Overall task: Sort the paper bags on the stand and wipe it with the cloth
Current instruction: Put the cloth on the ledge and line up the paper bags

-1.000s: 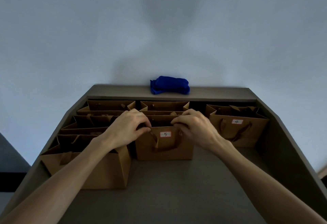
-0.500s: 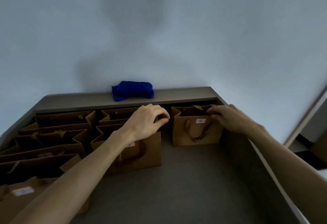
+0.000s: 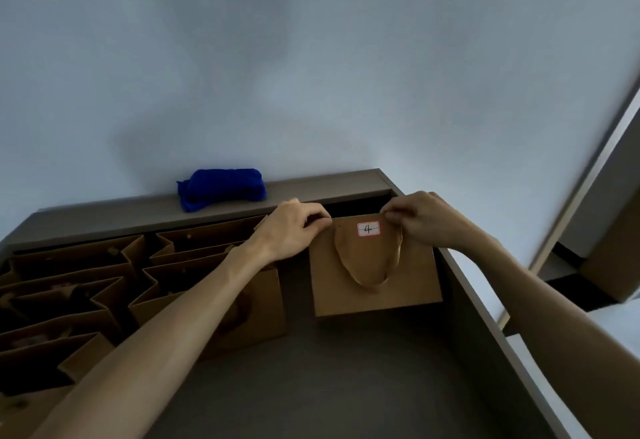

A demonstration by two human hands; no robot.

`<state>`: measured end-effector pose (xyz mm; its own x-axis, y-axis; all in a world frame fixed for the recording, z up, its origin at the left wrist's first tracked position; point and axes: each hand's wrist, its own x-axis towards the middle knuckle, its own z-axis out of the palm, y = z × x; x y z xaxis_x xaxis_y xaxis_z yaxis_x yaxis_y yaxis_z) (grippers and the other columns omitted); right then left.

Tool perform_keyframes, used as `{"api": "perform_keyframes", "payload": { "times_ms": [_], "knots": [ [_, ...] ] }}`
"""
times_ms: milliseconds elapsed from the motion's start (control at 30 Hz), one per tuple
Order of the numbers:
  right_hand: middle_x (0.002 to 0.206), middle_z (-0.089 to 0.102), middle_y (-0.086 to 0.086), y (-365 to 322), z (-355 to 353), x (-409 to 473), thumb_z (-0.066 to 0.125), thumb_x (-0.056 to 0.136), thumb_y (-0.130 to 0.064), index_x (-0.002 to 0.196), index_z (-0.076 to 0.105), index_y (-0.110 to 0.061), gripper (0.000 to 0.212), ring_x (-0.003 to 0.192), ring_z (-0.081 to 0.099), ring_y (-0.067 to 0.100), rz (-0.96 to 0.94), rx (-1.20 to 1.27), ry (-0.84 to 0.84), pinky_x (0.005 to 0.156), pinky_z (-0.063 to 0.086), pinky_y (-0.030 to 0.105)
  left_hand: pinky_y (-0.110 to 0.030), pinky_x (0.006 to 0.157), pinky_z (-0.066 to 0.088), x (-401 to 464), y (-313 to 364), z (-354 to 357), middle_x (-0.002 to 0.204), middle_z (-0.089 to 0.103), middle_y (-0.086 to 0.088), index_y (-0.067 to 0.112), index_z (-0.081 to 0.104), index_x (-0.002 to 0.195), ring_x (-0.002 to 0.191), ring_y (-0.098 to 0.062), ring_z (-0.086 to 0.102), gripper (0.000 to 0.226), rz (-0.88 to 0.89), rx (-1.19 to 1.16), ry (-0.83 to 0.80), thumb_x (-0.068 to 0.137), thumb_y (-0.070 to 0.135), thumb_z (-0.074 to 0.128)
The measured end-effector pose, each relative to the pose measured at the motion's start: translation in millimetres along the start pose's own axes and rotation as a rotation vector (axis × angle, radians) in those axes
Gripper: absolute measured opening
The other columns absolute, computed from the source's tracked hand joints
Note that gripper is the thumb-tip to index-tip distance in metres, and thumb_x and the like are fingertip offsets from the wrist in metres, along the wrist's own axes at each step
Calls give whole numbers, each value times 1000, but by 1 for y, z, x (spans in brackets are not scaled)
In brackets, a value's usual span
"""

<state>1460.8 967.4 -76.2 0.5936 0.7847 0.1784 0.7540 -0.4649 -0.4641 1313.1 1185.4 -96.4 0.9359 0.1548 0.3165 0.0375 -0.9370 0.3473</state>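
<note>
Up at the right end of the stand (image 3: 363, 386), both hands were on 1 paper bag (image 3: 375, 282), the one with a white label (image 3: 368, 229) marked 4. The left hand (image 3: 294, 227) pinched the bag's top edge at its left corner, fingers curled over the rim. The right hand (image 3: 424, 218) pinched the top edge at the right side, just beside the label, thumb and fingertips closed on the paper. Held between them, the bag stood with its flat front face toward the camera, its brown handle (image 3: 367, 265) hanging down in a loop across the front. I could not tell whether its base touched the stand's floor or was lifted clear.

To the left, the other paper bags (image 3: 138, 282) stood open-topped in rows, packed close together, the left forearm crossing over the nearest one. Behind them, on the stand's raised back ledge (image 3: 329, 187), the blue cloth (image 3: 221, 189) lay bunched up against the pale wall (image 3: 311, 57), well apart from both hands.
</note>
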Motion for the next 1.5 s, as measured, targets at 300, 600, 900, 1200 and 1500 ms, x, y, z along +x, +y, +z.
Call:
{"api": "perform_keyframes", "payload": {
  "times_ms": [300, 600, 900, 1200, 1500],
  "knots": [
    [92, 67, -26, -21, -18, -37, 53, 100, -22, 98, 69, -43, 27, 93, 60, -5, -78, 8, -59, 80, 44, 22, -9, 72, 35, -30, 25, -24, 97, 60, 13, 28, 65, 109, 82, 6, 50, 22, 81, -24, -25, 95, 36, 51],
    [93, 65, -31, -75, -3, -105, 50, 98, -33, 101, 66, -46, 21, 97, 60, -10, -224, 41, -161, 78, 50, 15, -7, 85, 40, -138, 41, -47, 100, 53, 26, 31, 62, 113, 98, 6, 52, 25, 152, -78, -80, 92, 36, 51],
    [96, 59, -32, -124, 98, -90, 53, 99, -23, 111, 66, -40, 25, 96, 58, -8, -463, 123, -83, 79, 45, 11, -20, 86, 49, -231, -16, -72, 100, 66, 14, 27, 67, 107, 99, 4, 53, 30, 43, 161, 105, 92, 39, 44],
    [115, 60, -23, -145, 157, -78, 52, 98, -30, 118, 66, -32, 25, 110, 52, 2, -637, 244, 110, 88, 47, 29, -28, 88, 45, -275, -44, -66, 107, 68, 3, 19, 65, 114, 103, -12, 57, 42, -8, 401, 189, 99, 39, 32],
    [141, 53, -10, -111, 184, -44, 36, 99, -54, 136, 53, -35, 46, 127, 52, 11, 133, 1046, 283, 106, 42, 40, -17, 78, 51, -316, -7, -14, 105, 62, 15, 26, 65, 103, 94, -7, 63, 16, -177, -223, 457, 90, 31, 56]
  ]
}}
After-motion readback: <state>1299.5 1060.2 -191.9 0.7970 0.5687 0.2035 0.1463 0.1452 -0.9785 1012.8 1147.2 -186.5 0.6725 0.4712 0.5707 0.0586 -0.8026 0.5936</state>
